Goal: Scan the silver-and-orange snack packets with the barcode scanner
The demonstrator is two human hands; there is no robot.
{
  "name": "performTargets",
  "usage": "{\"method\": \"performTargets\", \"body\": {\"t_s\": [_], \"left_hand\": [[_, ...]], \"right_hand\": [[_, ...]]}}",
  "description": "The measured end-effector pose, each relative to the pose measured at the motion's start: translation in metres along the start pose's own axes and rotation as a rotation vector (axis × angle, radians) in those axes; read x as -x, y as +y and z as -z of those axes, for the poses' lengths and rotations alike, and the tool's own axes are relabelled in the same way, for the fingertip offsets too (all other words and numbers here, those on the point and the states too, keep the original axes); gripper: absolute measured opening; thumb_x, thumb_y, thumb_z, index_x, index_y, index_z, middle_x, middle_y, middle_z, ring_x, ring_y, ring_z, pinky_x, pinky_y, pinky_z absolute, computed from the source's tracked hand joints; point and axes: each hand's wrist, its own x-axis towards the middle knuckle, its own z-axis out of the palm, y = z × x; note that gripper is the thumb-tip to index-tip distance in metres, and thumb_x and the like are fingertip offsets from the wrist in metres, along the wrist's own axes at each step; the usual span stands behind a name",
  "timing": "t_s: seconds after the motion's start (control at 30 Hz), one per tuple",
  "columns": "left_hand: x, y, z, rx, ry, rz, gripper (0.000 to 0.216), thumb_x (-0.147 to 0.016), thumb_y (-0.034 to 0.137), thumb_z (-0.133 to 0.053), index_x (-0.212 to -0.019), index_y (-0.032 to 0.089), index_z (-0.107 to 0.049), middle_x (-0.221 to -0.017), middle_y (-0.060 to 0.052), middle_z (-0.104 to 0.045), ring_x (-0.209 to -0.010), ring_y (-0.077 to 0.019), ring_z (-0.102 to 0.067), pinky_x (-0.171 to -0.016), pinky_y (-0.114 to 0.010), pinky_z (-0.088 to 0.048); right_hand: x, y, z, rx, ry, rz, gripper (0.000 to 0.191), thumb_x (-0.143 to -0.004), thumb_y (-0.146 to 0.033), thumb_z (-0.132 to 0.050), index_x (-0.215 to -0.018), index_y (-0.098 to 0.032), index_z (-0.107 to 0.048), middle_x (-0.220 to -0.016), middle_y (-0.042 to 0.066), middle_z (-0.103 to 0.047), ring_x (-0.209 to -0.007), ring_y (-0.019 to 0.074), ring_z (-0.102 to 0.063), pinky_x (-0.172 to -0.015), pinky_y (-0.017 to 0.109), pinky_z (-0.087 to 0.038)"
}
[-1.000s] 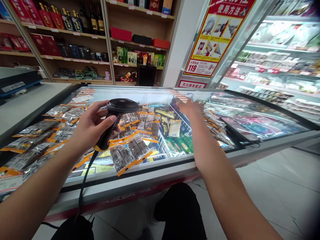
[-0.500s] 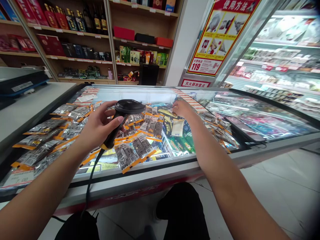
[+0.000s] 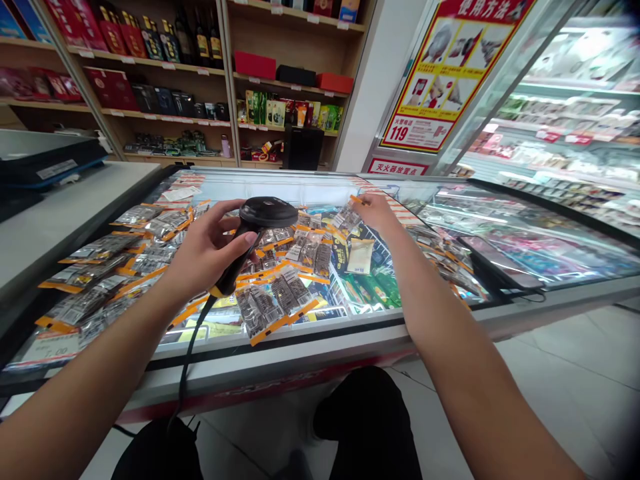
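Observation:
My left hand (image 3: pixel 203 250) is wrapped round the handle of a black barcode scanner (image 3: pixel 267 212), whose head points to the right above the glass-topped freezer (image 3: pixel 300 343). Its cable (image 3: pixel 186 360) hangs over the front edge. Farther back, my right hand (image 3: pixel 376 212) pinches the corner of a clear snack packet (image 3: pixel 345 220) with orange edges, tilted over the glass. More such packets (image 3: pixel 285 300) lie in a heap below the scanner. Beneath the right hand, a pale packet (image 3: pixel 360 257) and green packs show in the freezer.
Another pile of orange-edged packets (image 3: pixel 100 287) covers the glass at left, and some lie right of my forearm. A phone-like device (image 3: pixel 500 263) rests on the right-hand glass. A counter (image 3: pixel 120 193) stands at left, shelves (image 3: pixel 175 120) behind, and a lit chiller (image 3: pixel 575 120) at right.
My right hand has moved slightly right and now has an orange-edged packet lifted in its fingers. The scanner stays in my left hand. The whole view has shifted a little.

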Motion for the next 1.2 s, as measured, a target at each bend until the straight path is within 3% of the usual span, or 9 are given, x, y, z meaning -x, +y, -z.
{"method": "performTargets", "body": {"t_s": [0.07,0.13,0.3,0.47,0.7,0.83,1.03,1.2], "left_hand": [[0.001,0.001,-0.001,0.013,-0.007,-0.014,0.053,-0.087,0.04,-0.08,-0.131,0.025,-0.055,-0.1,-0.006,-0.076,-0.062,-0.0174,-0.074,-0.052,-0.026,-0.061],[0.002,0.003,-0.003,0.018,-0.018,-0.035,0.054,-0.087,0.041,-0.08,-0.132,0.024,-0.055,-0.102,-0.007,-0.076,-0.063,-0.0172,-0.074,-0.053,-0.026,-0.061],[0.003,0.005,-0.006,0.031,-0.061,-0.067,0.06,-0.084,0.041,-0.083,-0.135,0.023,-0.056,-0.102,-0.008,-0.077,-0.066,-0.0193,-0.075,-0.057,-0.029,-0.064],[0.003,0.003,-0.005,0.037,-0.078,-0.066,0.061,-0.085,0.042,-0.083,-0.136,0.023,-0.056,-0.104,-0.009,-0.077,-0.067,-0.0199,-0.076,-0.057,-0.03,-0.064],[0.003,0.003,-0.004,0.029,-0.074,-0.055,0.06,-0.085,0.043,-0.082,-0.136,0.025,-0.056,-0.099,-0.007,-0.077,-0.066,-0.0197,-0.075,-0.058,-0.031,-0.063],[0.003,0.004,-0.003,0.032,-0.063,-0.034,0.058,-0.086,0.041,-0.081,-0.135,0.026,-0.055,-0.101,-0.007,-0.077,-0.065,-0.019,-0.075,-0.057,-0.03,-0.063],[0.0,0.001,-0.001,0.002,0.01,0.007,0.056,-0.086,0.04,-0.081,-0.132,0.025,-0.054,-0.098,-0.005,-0.076,-0.064,-0.0177,-0.074,-0.053,-0.026,-0.062],[-0.002,-0.001,0.0,0.007,0.023,0.052,0.057,-0.083,0.038,-0.084,-0.13,0.024,-0.056,-0.093,-0.002,-0.074,-0.064,-0.019,-0.075,-0.053,-0.027,-0.064]], "right_hand": [[0.001,-0.011,-0.003,-0.15,0.121,0.054,0.033,-0.095,-0.048,-0.057,-0.099,-0.018,-0.071,-0.083,0.005,-0.067,-0.075,0.0224,-0.064,-0.069,0.035,-0.053],[0.007,-0.026,-0.006,-0.312,0.194,0.091,0.035,-0.093,-0.053,-0.059,-0.097,-0.02,-0.071,-0.083,0.005,-0.066,-0.073,0.0219,-0.063,-0.064,0.034,-0.054],[0.034,-0.064,-0.016,-0.525,0.096,0.156,0.046,-0.085,-0.066,-0.066,-0.098,-0.022,-0.071,-0.081,0.004,-0.064,-0.069,0.0203,-0.059,-0.056,0.032,-0.051],[0.053,-0.079,-0.029,-0.447,-0.023,0.27,0.044,-0.085,-0.065,-0.066,-0.09,-0.022,-0.07,-0.078,0.002,-0.061,-0.069,0.0181,-0.055,-0.058,0.03,-0.049],[0.054,-0.081,-0.037,-0.448,-0.085,0.257,0.038,-0.089,-0.06,-0.062,-0.089,-0.022,-0.067,-0.073,0.001,-0.057,-0.066,0.0171,-0.052,-0.058,0.029,-0.046],[0.053,-0.078,-0.04,-0.412,-0.095,0.233,0.034,-0.09,-0.055,-0.063,-0.095,-0.022,-0.069,-0.075,0.001,-0.062,-0.064,0.0174,-0.055,-0.061,0.031,-0.048],[0.045,-0.063,-0.049,-0.087,-0.075,0.31,0.026,-0.085,-0.046,-0.077,-0.093,-0.022,-0.073,-0.095,0.007,-0.075,-0.09,0.0245,-0.069,-0.083,0.035,-0.051],[0.049,-0.059,-0.032,0.104,-0.121,0.295,0.038,-0.098,-0.055,-0.06,-0.101,-0.021,-0.076,-0.108,0.011,-0.077,-0.099,0.0282,-0.07,-0.087,0.037,-0.051]]}}
